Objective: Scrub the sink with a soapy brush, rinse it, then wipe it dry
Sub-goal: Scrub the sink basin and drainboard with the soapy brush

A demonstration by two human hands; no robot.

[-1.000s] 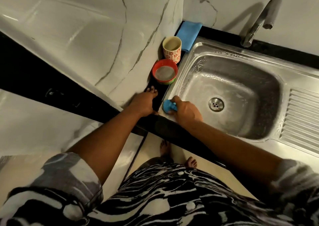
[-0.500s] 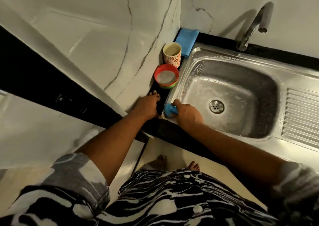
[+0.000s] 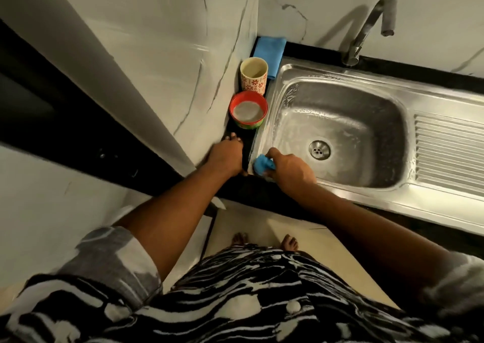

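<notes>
At far left, on the black counter [image 3: 248,188], left hand [image 3: 227,156] rests flat, fingers straight, holding nothing. Next we count one red bowl [image 3: 248,112], one patterned cup [image 3: 254,75] behind it, one folded blue cloth [image 3: 269,51] in the corner. One blue brush [image 3: 262,163] sits at the sink [image 3: 340,75] near-left rim corner, visible end poking left out of the right hand [image 3: 290,168], fingers curled round it. We can't read its long axis; fist covers most. One sink, one drain [image 3: 319,150], one tap [image 3: 366,28] at right.

Your brush [image 3: 262,165] is blue, as is the cloth [image 3: 269,51]; the sink [image 3: 432,206] is silver-grey, the cup [image 3: 253,83] cream with red flowers, the bowl [image 3: 233,106] red banded green, your garment [image 3: 262,290] black-and-white swirled.
</notes>
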